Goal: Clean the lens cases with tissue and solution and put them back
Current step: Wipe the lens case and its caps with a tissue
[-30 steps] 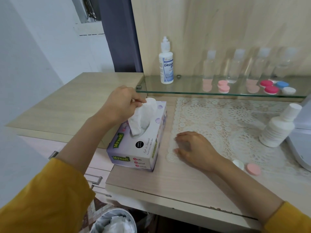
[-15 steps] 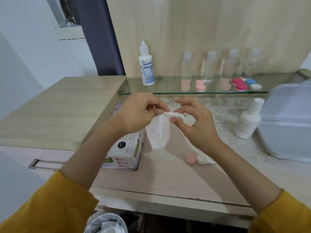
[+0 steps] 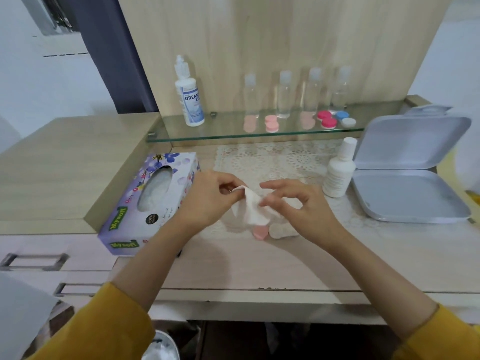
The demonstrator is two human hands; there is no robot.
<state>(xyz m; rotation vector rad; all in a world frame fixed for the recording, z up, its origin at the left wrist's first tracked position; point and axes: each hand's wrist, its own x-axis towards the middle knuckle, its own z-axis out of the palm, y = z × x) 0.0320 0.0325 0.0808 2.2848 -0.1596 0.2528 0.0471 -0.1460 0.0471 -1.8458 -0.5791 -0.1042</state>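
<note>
Soft, crumpled white tissue [image 3: 250, 210] is pinched between the left hand [image 3: 207, 201] and right hand [image 3: 304, 209], just above the lens case [image 3: 281, 231]. Its round pink and white caps sit at the lace mat's [image 3: 272, 162] near edge. The floral cardboard tissue box [image 3: 145, 203] says "Mysoft", the shelf bottle [image 3: 189, 100] "DREAM".

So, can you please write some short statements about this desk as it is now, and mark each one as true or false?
1. The left hand and the right hand both pinch the tissue. True.
2. The blue-labelled bottle lies flat on the glass shelf. False: it stands upright there.
3. A pink cap lies on the counter, just below the tissue. True.
4. The grey case at the right is closed. False: its lid stands open.
</note>
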